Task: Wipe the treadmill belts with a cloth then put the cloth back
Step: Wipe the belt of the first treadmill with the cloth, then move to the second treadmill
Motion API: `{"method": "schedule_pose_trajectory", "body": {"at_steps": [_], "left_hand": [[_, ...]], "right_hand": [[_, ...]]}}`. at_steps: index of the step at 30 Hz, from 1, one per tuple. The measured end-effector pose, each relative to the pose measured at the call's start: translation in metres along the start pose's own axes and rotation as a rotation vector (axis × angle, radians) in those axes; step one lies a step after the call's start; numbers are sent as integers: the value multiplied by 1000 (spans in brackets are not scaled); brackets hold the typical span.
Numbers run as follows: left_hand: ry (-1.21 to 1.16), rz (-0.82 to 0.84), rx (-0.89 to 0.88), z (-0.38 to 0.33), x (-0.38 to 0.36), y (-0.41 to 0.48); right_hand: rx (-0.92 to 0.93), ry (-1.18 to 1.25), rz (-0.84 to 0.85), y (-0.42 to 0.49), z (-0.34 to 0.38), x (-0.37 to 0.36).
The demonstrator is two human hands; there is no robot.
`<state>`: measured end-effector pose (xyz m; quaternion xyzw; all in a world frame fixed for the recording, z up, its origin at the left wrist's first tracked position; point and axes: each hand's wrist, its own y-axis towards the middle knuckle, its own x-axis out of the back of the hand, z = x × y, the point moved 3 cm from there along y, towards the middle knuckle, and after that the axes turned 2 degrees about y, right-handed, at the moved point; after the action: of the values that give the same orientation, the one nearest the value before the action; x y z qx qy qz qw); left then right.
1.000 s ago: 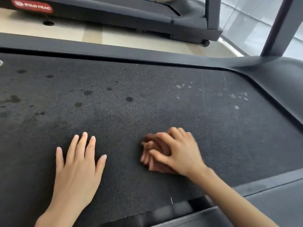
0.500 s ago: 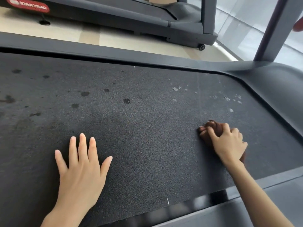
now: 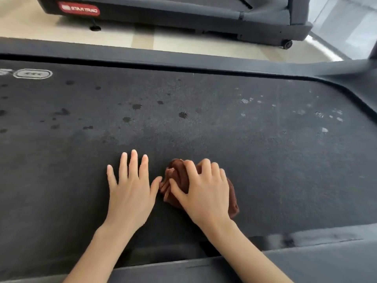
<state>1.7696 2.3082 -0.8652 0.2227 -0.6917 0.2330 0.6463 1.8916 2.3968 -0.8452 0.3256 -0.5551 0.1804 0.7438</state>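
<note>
Fingers (image 3: 191, 170) of right hand (image 3: 206, 193) gripping cloth (image 3: 175, 179), left hand (image 3: 130, 193) flat on belt (image 3: 244, 156)

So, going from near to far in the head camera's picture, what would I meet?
Grey near side rail, crumpled brown cloth, dark spots on the black belt, grey far side rail, beige floor, second dark treadmill with red label.

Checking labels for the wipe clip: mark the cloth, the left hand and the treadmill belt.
cloth (image 3: 175, 178): head view, exposed brown folds at its left end.
left hand (image 3: 130, 193): head view, back of the hand.
treadmill belt (image 3: 234, 144): head view, bare dark surface past the cloth.
</note>
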Motion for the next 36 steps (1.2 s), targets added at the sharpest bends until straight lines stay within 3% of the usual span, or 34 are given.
{"method": "schedule_pose_trajectory", "body": {"at_steps": [6,13,18,22,26,36], "left_hand": [[-95,-23,-129,49,10,-57],[-218,92,118,74,29,-124],[-126,30,327,102,54,-197],[19,-71,493,119,82,-260],[52,6,637,138,87,-303],[72,42,836,218,62,-413]], "right_hand": [[211,89,10,-24,31,-1],[448,203,181,-44,55,9],[611,285,372,-37,85,25],[829,319,364,-49,140,47],[1034,340,359,-78,197,66],[1214,285,463,-155,317,58]]}}
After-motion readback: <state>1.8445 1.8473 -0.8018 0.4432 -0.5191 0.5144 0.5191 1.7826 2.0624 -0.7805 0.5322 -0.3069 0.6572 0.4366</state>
